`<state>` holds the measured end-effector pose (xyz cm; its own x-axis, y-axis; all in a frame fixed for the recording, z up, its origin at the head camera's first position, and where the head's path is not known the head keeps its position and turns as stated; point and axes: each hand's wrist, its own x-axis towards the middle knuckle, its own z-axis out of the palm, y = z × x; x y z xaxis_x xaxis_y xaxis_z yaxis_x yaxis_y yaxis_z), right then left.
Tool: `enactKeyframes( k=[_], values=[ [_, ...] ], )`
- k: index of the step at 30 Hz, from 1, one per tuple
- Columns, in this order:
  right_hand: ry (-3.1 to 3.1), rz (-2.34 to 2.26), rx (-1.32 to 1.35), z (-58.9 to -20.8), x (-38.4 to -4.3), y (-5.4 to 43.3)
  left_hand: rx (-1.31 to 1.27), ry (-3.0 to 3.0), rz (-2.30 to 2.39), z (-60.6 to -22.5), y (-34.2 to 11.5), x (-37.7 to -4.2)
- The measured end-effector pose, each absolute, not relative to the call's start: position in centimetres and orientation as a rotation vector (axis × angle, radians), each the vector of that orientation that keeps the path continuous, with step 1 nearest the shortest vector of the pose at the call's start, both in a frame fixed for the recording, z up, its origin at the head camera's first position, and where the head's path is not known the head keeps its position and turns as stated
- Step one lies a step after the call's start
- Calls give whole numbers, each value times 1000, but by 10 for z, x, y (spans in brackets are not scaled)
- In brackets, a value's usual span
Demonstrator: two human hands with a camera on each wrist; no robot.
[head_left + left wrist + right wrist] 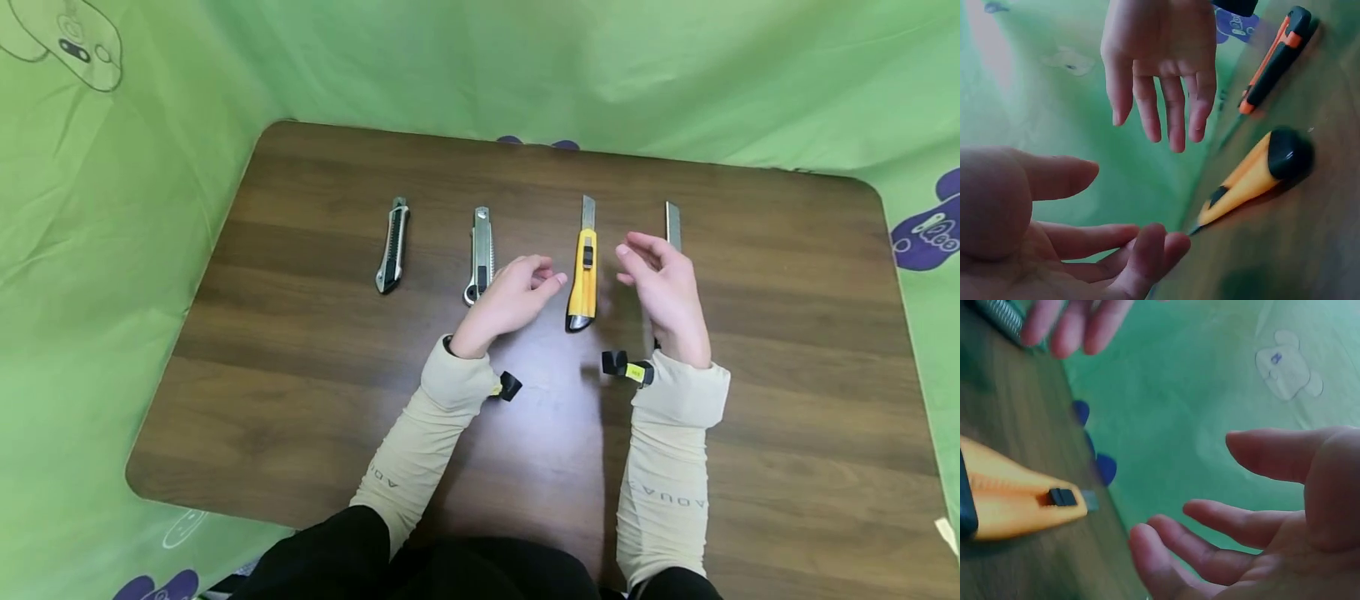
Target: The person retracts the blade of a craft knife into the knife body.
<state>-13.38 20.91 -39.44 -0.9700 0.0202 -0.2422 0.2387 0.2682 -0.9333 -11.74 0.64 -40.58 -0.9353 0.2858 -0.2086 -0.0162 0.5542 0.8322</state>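
A yellow utility knife (582,275) with a black slider and black end lies between my hands, its blade pointing away from me. My left hand (510,298) hovers to its left, fingers loosely bent, and overlaps the lower end of a silver utility knife (482,246). On the other side, my right hand (667,287) is held over a black and orange utility knife (1275,59), hiding most of it in the head view. Nothing is held in either hand. A silver and black utility knife (393,246) lies farther left.
The brown wooden table (300,400) has rounded corners. Green printed cloth (450,67) stands up behind it and along its sides. Black wrist straps with small cameras sit at both sleeve cuffs.
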Motion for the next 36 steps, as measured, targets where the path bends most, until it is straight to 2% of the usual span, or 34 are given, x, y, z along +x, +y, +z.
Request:
enactKeyframes(
  k=[7, 13, 21, 29, 36],
  values=[
    [2311, -1613, 171, -403, -139, 210, 135, 2387, 1305, -431, 20, -120],
    [2265, -1461, 199, -408, -140, 204, 138, 2405, 1275, -438, 29, -120],
    [2159, -1530, 191, -417, -143, 194, 259, 2506, 1194, -444, 39, -119],
    [2134, -1529, 202, -426, -144, 194, 249, 2460, 1232, -445, 40, -119],
    [2046, -1648, 202, -426, -144, 197, 125, 2065, 1589, -447, 36, -119]
  ],
)
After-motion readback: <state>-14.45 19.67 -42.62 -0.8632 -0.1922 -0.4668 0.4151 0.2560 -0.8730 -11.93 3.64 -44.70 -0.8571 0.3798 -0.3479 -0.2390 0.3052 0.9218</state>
